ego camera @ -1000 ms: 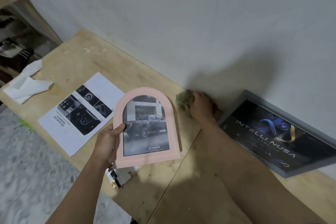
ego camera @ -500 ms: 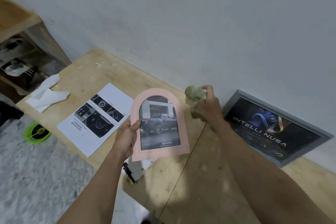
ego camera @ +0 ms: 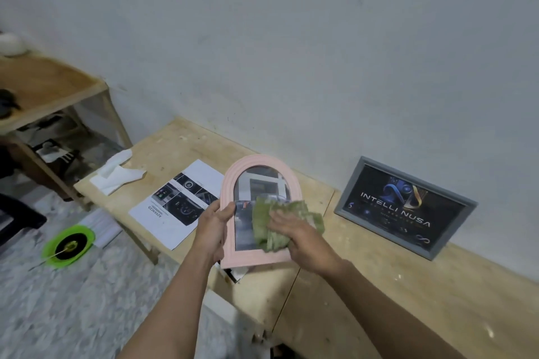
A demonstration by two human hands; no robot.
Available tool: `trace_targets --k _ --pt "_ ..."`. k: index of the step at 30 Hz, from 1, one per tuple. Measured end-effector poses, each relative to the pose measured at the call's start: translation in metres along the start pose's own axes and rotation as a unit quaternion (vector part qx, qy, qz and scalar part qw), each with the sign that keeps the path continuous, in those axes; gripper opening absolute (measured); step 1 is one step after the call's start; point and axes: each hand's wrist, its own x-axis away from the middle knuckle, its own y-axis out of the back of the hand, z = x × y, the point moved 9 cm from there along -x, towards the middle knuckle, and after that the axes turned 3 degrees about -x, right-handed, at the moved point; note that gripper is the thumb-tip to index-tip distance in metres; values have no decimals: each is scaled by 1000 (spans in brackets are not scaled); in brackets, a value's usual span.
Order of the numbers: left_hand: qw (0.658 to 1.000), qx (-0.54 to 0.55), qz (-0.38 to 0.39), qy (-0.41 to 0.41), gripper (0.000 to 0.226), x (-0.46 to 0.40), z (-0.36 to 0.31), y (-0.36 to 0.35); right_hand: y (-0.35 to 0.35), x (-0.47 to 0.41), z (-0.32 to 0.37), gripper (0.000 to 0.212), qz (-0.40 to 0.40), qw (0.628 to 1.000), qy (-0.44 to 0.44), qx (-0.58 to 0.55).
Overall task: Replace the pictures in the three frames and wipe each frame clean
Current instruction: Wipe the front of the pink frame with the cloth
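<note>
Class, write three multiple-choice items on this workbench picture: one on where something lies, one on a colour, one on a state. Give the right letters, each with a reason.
1. Where does the grey frame stand?
A. propped against the wall, right of the person's hands
B. flat on the floor
C. on the side shelf

2. What colour is the arched frame?
A. blue
B. pink
C. black

3. What is the right hand doing?
A. hanging idle
B. pressing a green cloth onto the arched frame's glass
C. lifting the printed sheet

Key: 1 A, it leans on the wall at the bench's back edge. 2 B, its rim is pale pink. 3 B, the cloth lies under that hand on the glass while the left hand grips the frame's edge.
</note>
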Motion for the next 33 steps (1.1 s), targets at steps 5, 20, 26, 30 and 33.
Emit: trace_targets --k 5,20,26,30,33 --pt "1000 -15 19 -16 12 22 -5 5 35 32 27 33 97 963 -122 -219" --pt "998 35 13 -57 16 49 -32 7 -6 33 106 42 53 987 23 -148" --pt "997 -24 3 -79 20 58 -33 8 91 20 93 28 -95 931 -118 -333" --pt "996 -18 20 -85 19 62 -44 -5 134 -10 98 41 -227 970 -41 -73" --pt "995 12 27 -99 17 63 -50 -13 118 -8 105 53 -276 945 -8 175"
